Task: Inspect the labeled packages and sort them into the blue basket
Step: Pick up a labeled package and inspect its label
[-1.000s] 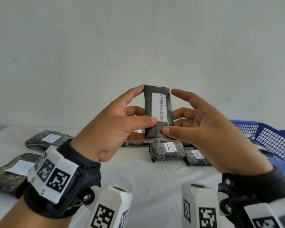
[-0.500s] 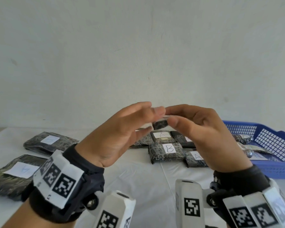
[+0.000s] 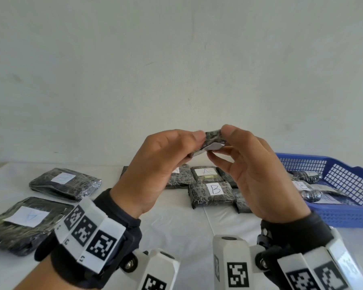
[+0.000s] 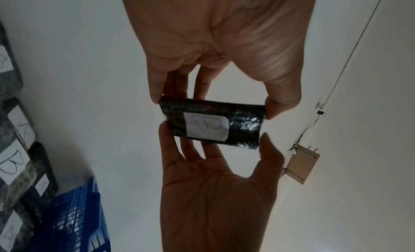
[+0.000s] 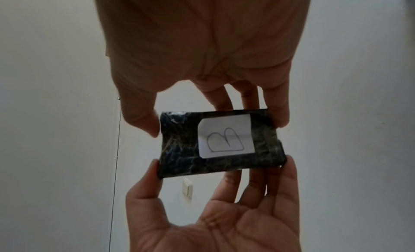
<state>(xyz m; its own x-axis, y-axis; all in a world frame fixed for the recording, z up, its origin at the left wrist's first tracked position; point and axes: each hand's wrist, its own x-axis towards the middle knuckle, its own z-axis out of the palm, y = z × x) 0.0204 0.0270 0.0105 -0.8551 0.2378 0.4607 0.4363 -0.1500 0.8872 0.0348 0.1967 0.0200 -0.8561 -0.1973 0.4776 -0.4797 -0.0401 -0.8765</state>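
A small dark wrapped package is pinched flat between the left hand and right hand, fingertips on its edges. A handwritten "B" is shown on its white label.

- A handwritten "B" on the white label of the small dark package held up between both hands
- "B" on the label of a package lying on the table
- "A" on the package just behind it
- "A" on the large package at the left edge
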